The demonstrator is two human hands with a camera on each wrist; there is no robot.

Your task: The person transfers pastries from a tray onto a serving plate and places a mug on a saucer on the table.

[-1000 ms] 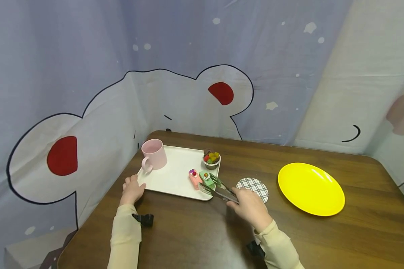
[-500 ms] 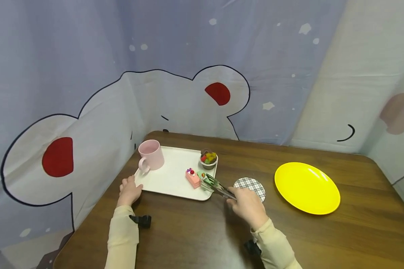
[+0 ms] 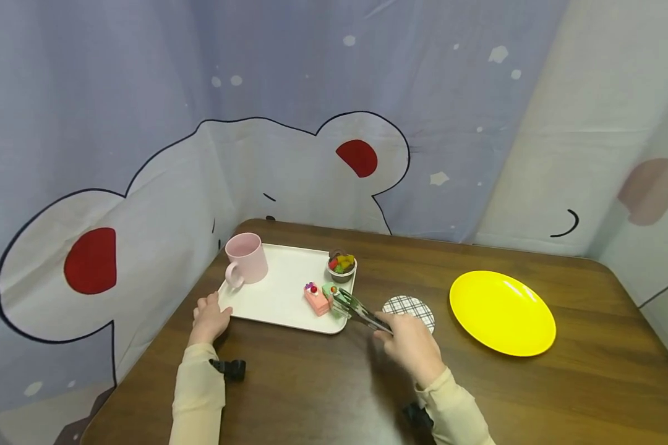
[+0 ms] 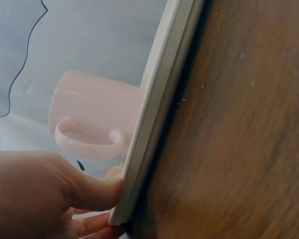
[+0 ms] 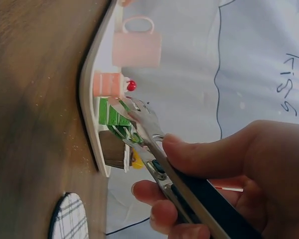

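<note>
My right hand (image 3: 414, 349) grips metal tongs (image 5: 154, 137) with dark handles, thumb on one arm and fingers along the other. The tongs' fork-like tips are on either side of a green toy cake slice (image 5: 107, 112), close together over it. Beside it on the white tray (image 3: 273, 296) sits a pink cake slice (image 3: 317, 301) with a cherry. A small fruit-topped chocolate cup (image 3: 342, 271) stands behind them. At the tray's near left corner, my left hand (image 3: 208, 318) pinches the rim between thumb and fingers. Close to that hand is a pink mug (image 4: 97, 107), upright on the tray.
A round checked coaster (image 3: 409, 304) lies right of the tray, partly behind my right hand. Farther right a yellow plate (image 3: 501, 312) rests on the brown wooden table (image 3: 312, 389). A printed curtain (image 3: 289, 62) hangs along the table's back and left sides.
The tongs' tips, spread wide over the green slice one second ago, have come together around it. The left hand stays at the tray corner. The whole view has shifted slightly.
</note>
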